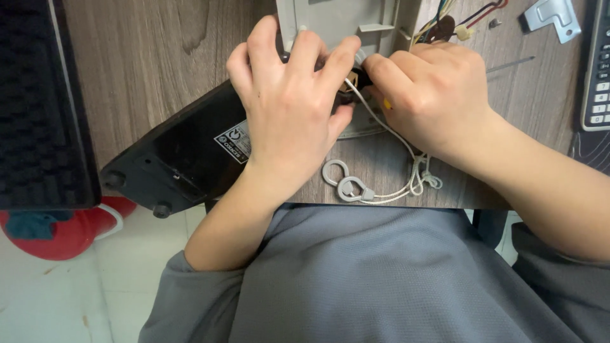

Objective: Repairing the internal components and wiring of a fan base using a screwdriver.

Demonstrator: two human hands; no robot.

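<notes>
Left hand [289,108] and right hand [432,95] grips pinched together on small dark part [351,81], white cord [387,130] trailing below

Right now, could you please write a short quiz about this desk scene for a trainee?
1. True or false: both hands meet at the small black part beside the grey plastic housing.
2. Where does the white cord lie? A) on the floor B) on the wooden desk, near its front edge C) on the calculator
3. Which hand rests over the black base?

Key: 1. True: the left hand and right hand touch there. 2. B. 3. The left hand.
</notes>
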